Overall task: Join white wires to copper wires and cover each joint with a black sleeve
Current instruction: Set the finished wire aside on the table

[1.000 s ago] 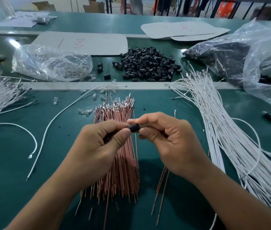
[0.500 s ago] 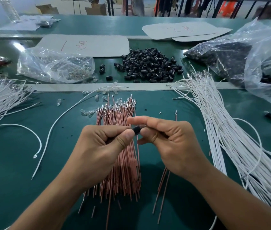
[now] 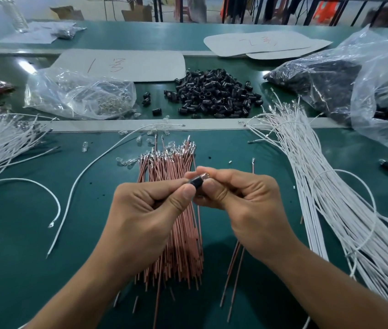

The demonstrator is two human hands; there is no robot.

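Observation:
My left hand (image 3: 150,210) and my right hand (image 3: 242,198) meet above a bundle of copper wires (image 3: 174,224) on the green table. Between their fingertips sits a small black sleeve (image 3: 197,181); the left thumb and forefinger pinch its left end, and the right fingers pinch its right end, where a shiny tip shows. A wire runs back into my left fist, mostly hidden. A pile of loose black sleeves (image 3: 214,96) lies further back. A thick sheaf of white wires (image 3: 326,186) lies to the right, another white bundle (image 3: 0,141) at the far left.
A clear bag of small metal parts (image 3: 79,96) lies back left, and a large plastic bag with black parts (image 3: 354,77) back right. Two loose white wires (image 3: 88,172) curve across the left of the mat. Small clear bulbs (image 3: 126,162) are scattered near the copper tips.
The sleeve has shifted slightly right between my fingertips, and a shiny tip now shows at its right end. Both hands stay close together over the copper bundle.

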